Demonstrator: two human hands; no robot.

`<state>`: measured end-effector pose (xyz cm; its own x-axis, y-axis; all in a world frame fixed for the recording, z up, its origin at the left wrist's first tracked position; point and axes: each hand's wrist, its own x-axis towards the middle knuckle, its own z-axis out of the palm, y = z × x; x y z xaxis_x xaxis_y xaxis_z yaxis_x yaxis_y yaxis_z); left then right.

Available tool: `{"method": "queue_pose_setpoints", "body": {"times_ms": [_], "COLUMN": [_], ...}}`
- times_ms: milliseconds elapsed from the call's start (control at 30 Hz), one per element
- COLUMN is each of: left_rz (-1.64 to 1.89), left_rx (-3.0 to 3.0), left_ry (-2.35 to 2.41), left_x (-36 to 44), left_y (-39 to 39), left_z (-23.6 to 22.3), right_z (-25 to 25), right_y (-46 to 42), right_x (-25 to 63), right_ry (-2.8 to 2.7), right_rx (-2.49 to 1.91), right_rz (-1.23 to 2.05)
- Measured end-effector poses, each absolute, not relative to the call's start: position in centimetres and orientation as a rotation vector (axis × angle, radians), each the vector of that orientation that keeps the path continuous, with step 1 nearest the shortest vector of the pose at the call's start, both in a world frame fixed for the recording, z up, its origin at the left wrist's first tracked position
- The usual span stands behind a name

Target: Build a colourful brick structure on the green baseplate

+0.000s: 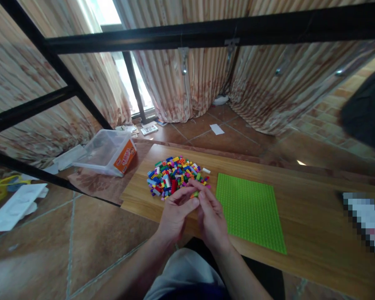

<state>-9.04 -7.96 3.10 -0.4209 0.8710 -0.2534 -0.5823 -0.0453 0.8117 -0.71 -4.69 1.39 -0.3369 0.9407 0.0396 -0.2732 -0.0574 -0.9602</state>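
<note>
My left hand (178, 210) and my right hand (211, 216) meet over the near edge of the wooden table, fingertips together. Between them they pinch small toy bricks (194, 194), green and orange, partly covered by the fingers. Just beyond my hands lies a heap of colourful toy bricks (174, 177), with a white brick (206, 170) at its right side. To the right of my right hand a green studded baseplate (250, 212) rests flat on the table.
On the floor to the left stands a clear plastic box (103, 150) with an orange label. A black metal rail (143, 40) crosses above the table. A pixelated object (367, 221) lies at the table's right. Curtains (187, 87) hang behind.
</note>
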Motion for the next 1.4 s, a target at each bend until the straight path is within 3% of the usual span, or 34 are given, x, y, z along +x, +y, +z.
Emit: {"method": "queue_pose_setpoints", "body": {"times_ms": [433, 800, 1033, 1233, 1400], "left_rz": [1.661, 1.544, 1.609, 1.713, 1.730], "left_rx": [0.372, 0.528, 0.329, 0.198, 0.098], "left_ry": [1.243, 1.323, 1.179, 1.084, 1.114], "left_x": [-6.2, -5.6, -6.0, -7.8, -9.5], "left_y": [-7.6, -7.4, -6.6, -6.5, -6.9], "left_z": [3.2, 1.6, 1.3, 0.7, 0.0], "right_z": [2.1, 0.4, -0.9, -2.1, -2.2], "right_y": [-5.8, -2.3, -0.7, 0.0, 2.0], "right_x": [-1.4, -1.3, -0.2, -0.6, -1.9], "right_ry": [-1.004, -0.380, -0.204, -0.487, -1.061], "right_rx": [-1.040, -0.962, -0.891, -0.925, -1.061], "right_rz": [1.334, 1.673, 1.791, 1.749, 1.585]}}
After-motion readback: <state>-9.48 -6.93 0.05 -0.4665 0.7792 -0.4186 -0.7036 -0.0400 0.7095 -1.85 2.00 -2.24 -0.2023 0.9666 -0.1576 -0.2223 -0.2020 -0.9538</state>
